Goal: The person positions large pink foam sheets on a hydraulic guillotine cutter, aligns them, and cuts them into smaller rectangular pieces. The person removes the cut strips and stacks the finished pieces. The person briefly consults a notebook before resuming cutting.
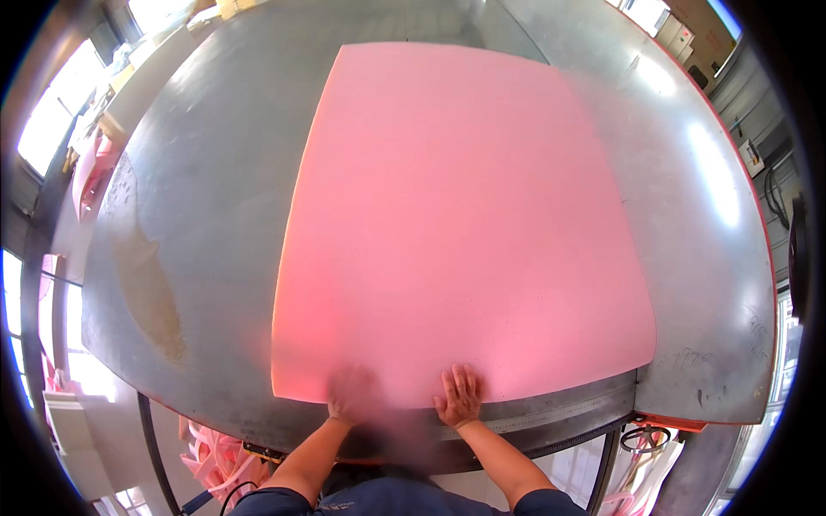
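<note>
We see both our forearms come up from the lower edge, bare below dark blue short sleeves, and angle inward toward each other. Our right hand [459,396] lies flat, palm down, with the fingers spread and pointing away from us; its grip is open, closed on nothing. Our left hand [353,395] sits just beside it at the same height, blurred, so we cannot tell how its fingers lie. Both wrists are nearly straight, in line with the forearms.
</note>
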Demonstrator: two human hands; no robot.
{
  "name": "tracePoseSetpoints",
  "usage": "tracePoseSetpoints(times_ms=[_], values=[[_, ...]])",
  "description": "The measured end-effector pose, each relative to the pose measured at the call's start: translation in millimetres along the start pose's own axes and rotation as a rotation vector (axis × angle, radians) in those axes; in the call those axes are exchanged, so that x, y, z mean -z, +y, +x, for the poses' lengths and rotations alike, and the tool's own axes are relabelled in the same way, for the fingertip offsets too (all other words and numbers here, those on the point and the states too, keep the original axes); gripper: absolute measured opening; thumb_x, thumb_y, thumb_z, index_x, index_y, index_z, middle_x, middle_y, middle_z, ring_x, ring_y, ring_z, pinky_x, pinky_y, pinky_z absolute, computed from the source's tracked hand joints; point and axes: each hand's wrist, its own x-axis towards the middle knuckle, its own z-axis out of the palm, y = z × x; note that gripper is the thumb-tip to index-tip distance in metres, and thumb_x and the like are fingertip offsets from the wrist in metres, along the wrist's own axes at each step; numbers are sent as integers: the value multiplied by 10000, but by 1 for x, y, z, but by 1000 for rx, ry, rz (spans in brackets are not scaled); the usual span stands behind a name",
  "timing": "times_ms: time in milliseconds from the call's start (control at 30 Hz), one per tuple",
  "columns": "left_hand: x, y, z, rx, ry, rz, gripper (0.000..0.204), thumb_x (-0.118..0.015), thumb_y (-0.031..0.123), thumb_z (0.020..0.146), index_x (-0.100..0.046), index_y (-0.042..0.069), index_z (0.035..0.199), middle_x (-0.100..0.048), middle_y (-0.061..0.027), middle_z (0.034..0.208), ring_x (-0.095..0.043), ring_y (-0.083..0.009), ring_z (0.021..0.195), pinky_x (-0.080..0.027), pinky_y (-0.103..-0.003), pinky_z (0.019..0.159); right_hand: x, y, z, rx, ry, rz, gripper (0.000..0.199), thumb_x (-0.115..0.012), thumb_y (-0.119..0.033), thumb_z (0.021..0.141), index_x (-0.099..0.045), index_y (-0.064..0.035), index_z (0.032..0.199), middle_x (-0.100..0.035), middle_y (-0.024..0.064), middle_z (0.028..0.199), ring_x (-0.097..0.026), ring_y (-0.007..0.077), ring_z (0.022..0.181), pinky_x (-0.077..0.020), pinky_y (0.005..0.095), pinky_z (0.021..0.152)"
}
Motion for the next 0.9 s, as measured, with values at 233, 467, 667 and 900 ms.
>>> tracePoseSetpoints(times_ms=[233, 467, 667, 900], values=[[-37, 45, -68, 140, 23, 10, 562, -684, 530, 781, -671, 199, 1235, -528, -85, 1428, -458, -386, 1328, -309, -612, 1103, -5, 29, -28, 64, -164, 90, 569, -608, -407, 875, -575, -130, 1371, -476, 134, 1482, -379, 388, 1405, -282, 584, 1127], [-20, 78, -76, 270, -45, -30, 582, -705, 440, 782, -641, 153, 1285, -540, -108, 1432, -447, -441, 1341, -315, -651, 1079, -3, 43, -33, 128, -217, 159, 534, -602, -421, 888, -587, -148, 1347, -504, 105, 1444, -422, 361, 1366, -331, 579, 1087], [-18, 67, -45, 240, 6, -52, 585, -695, 435, 794, -631, 163, 1307, -529, -112, 1445, -445, -411, 1354, -302, -625, 1100, -9, 47, -11, 132, -179, 90, 539, -581, -434, 892, -591, -138, 1343, -502, 111, 1454, -408, 356, 1378, -281, 572, 1124], [-28, 74, -39, 265, -32, -81, 628, -697, 476, 802, -592, 214, 1363, -485, -86, 1493, -424, -385, 1382, -281, -610, 1124, 7, 56, 0, 167, -158, 46, 546, -586, -409, 888, -587, -113, 1346, -506, 125, 1447, -425, 368, 1363, -305, 575, 1105]])
